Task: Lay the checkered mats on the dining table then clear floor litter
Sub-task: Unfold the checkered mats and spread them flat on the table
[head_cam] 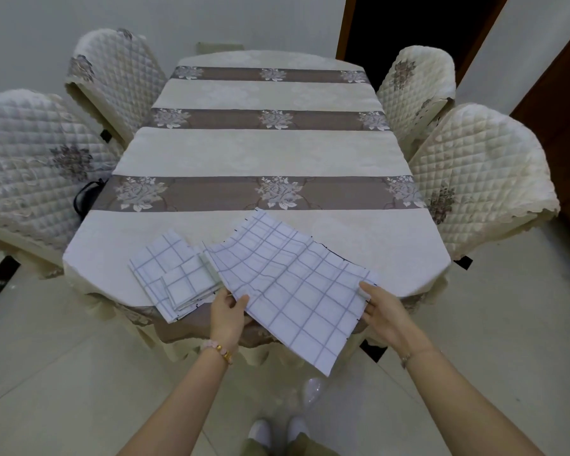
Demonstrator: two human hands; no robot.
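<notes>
My left grip (229, 307) and right grip (380, 311) each pinch an edge of the mat (293, 284), lower centre, overhanging the bench (260, 153). Released early, it could slide floorward, or a tug could drag the folded mats (175, 278) beside it.

Left hand (228, 312) and right hand (384, 312) each pinch a side edge of unfolded checkered mat (293, 281). Mat half on dining table (260, 153), near corner hanging past table edge. Folded checkered mats (175, 274) stacked just left of it, touching. Striped floral tablecloth (277, 192) covers table. Quilted-cover chairs (37, 159) on both sides. Clear plastic scrap (311, 391) on tiled floor (63, 373) near white shoes (260, 431).
</notes>
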